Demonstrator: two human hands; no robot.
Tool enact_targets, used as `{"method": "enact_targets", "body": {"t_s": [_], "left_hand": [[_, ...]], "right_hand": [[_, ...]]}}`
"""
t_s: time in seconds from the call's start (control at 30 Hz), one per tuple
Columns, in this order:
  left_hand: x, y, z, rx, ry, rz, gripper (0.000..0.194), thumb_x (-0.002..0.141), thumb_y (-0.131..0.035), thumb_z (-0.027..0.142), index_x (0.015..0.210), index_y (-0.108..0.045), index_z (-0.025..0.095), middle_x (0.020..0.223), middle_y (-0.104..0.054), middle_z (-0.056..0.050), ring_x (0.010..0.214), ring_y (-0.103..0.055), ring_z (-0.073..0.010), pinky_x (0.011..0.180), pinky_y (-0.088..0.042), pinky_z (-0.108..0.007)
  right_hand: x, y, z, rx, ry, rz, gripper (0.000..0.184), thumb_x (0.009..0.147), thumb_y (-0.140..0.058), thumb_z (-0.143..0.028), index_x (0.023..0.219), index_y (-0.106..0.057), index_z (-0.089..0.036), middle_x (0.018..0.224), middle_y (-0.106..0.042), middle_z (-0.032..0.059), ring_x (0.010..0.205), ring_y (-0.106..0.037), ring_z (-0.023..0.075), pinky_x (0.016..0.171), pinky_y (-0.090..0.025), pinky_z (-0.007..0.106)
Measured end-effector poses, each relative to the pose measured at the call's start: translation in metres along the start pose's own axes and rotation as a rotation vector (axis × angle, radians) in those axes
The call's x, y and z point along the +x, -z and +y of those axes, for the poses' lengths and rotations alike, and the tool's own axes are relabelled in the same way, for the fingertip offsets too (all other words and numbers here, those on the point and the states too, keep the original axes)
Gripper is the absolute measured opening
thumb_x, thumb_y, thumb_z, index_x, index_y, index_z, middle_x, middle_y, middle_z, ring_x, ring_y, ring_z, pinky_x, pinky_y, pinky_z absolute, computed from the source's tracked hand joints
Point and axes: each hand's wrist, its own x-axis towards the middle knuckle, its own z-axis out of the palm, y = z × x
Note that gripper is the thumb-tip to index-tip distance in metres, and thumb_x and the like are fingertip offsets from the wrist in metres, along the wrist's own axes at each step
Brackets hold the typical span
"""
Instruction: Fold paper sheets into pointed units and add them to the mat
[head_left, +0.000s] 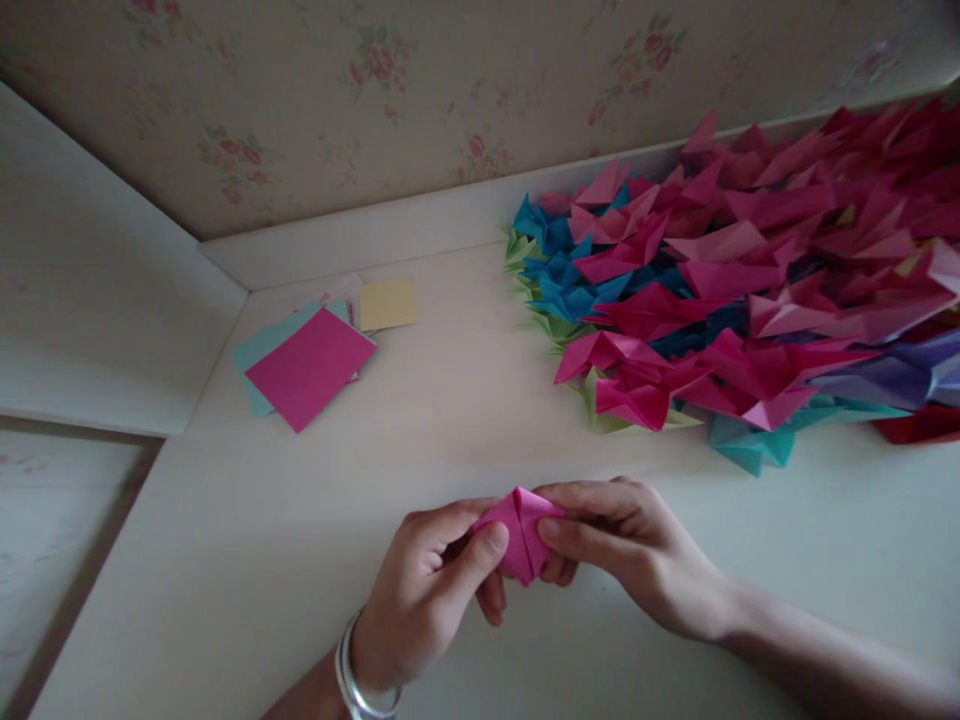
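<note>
A small pink folded paper (523, 535) is held between both hands above the white tabletop. It has a diamond-like outline with a crease line running down its middle. My left hand (442, 575), with silver bangles (349, 675) at the wrist, pinches its left side, the thumb lying on the front face. On the opposite side my right hand (634, 550) grips the right corner between thumb and fingers. Several fingertips are hidden behind the paper.
Many folded paper cranes (720, 260) in pink, blue, green and purple are heaped at the back right. A stack of paper sheets (311, 370), magenta on top, lies at left beside a yellow paper square (388, 303). Floral wallpaper (420, 100) covers the wall behind.
</note>
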Motion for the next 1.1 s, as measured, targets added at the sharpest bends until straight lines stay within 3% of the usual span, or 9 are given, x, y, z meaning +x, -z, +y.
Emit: {"method": "enact_targets", "body": {"t_s": [0.13, 0.27, 0.5, 0.6, 0.7, 0.77, 0.87, 0.97, 1.1], "left_hand": [[0.001, 0.000, -0.010, -0.326, -0.008, 0.004, 0.019, 0.092, -0.067, 0.030, 0.106, -0.077, 0.021, 0.057, -0.069, 0.001, 0.043, -0.061, -0.0068, 0.043, -0.049, -0.014], [0.001, -0.001, -0.017, -0.571, -0.023, -0.082, 0.017, 0.087, -0.074, 0.029, 0.103, -0.079, 0.026, 0.059, -0.074, 0.000, 0.046, -0.066, -0.0083, 0.043, -0.052, -0.013], [0.000, -0.004, -0.009, -0.738, 0.111, -0.073, 0.013, 0.076, -0.084, 0.032, 0.088, -0.082, 0.028, 0.061, -0.077, 0.001, 0.051, -0.071, -0.0080, 0.045, -0.052, -0.009], [0.000, -0.004, -0.008, -0.741, 0.082, -0.065, 0.016, 0.075, -0.085, 0.031, 0.090, -0.080, 0.029, 0.064, -0.078, 0.001, 0.056, -0.072, -0.0083, 0.047, -0.052, -0.009], [0.000, -0.004, -0.008, -0.591, -0.005, -0.020, 0.021, 0.075, -0.085, 0.029, 0.096, -0.079, 0.029, 0.068, -0.078, 0.001, 0.059, -0.072, -0.0111, 0.052, -0.056, -0.015], [0.000, -0.004, -0.009, -0.358, -0.123, 0.070, 0.016, 0.081, -0.080, 0.027, 0.097, -0.078, 0.027, 0.070, -0.077, 0.000, 0.059, -0.071, -0.0121, 0.055, -0.057, -0.019], [-0.001, -0.004, -0.011, 0.037, -0.295, 0.225, 0.009, 0.089, -0.070, 0.022, 0.095, -0.076, 0.023, 0.073, -0.073, -0.001, 0.059, -0.067, -0.0116, 0.058, -0.055, -0.020], [-0.002, -0.007, -0.012, 0.261, -0.311, 0.246, 0.012, 0.095, -0.059, 0.020, 0.097, -0.071, 0.021, 0.075, -0.070, -0.001, 0.059, -0.065, -0.0113, 0.057, -0.052, -0.020], [-0.002, -0.011, -0.011, 0.498, -0.329, 0.245, 0.017, 0.098, -0.050, 0.017, 0.102, -0.067, 0.018, 0.075, -0.069, -0.003, 0.065, -0.067, -0.0150, 0.062, -0.051, -0.023]], "right_hand": [[0.000, 0.000, 0.008, 0.283, -0.089, -0.024, 0.015, 0.087, -0.072, -0.026, 0.096, -0.082, -0.019, 0.068, -0.077, 0.0042, 0.059, -0.070, 0.0117, 0.058, -0.056, 0.020], [0.002, -0.003, 0.010, 0.516, -0.103, -0.059, 0.014, 0.080, -0.080, -0.023, 0.094, -0.083, -0.021, 0.067, -0.079, 0.0050, 0.056, -0.073, 0.0129, 0.054, -0.058, 0.019], [0.001, -0.003, 0.005, 0.643, -0.101, -0.131, 0.012, 0.078, -0.082, -0.024, 0.089, -0.083, -0.019, 0.074, -0.080, 0.0056, 0.063, -0.076, 0.0135, 0.059, -0.059, 0.018], [0.001, -0.002, 0.006, 0.615, -0.083, -0.141, 0.024, 0.071, -0.088, -0.025, 0.094, -0.082, -0.022, 0.076, -0.080, 0.0042, 0.066, -0.074, 0.0124, 0.060, -0.057, 0.018], [0.000, -0.002, 0.006, 0.404, -0.021, -0.092, 0.025, 0.073, -0.086, -0.024, 0.098, -0.080, -0.021, 0.075, -0.078, 0.0025, 0.062, -0.069, 0.0100, 0.059, -0.054, 0.018], [-0.001, -0.002, 0.004, 0.152, 0.067, -0.036, 0.014, 0.085, -0.076, -0.027, 0.094, -0.080, -0.017, 0.075, -0.077, 0.0038, 0.062, -0.066, 0.0108, 0.059, -0.053, 0.019], [-0.002, -0.004, 0.003, -0.213, 0.232, 0.027, 0.020, 0.094, -0.065, -0.028, 0.087, -0.078, -0.015, 0.073, -0.075, 0.0046, 0.063, -0.066, 0.0131, 0.059, -0.052, 0.021], [-0.002, -0.007, 0.004, -0.455, 0.344, 0.122, 0.020, 0.097, -0.059, -0.026, 0.089, -0.075, -0.016, 0.074, -0.074, 0.0042, 0.064, -0.066, 0.0139, 0.061, -0.050, 0.023], [-0.002, -0.011, 0.007, -0.576, 0.381, 0.218, 0.020, 0.098, -0.056, -0.025, 0.085, -0.070, -0.017, 0.071, -0.071, 0.0035, 0.062, -0.065, 0.0137, 0.061, -0.049, 0.023]]}}
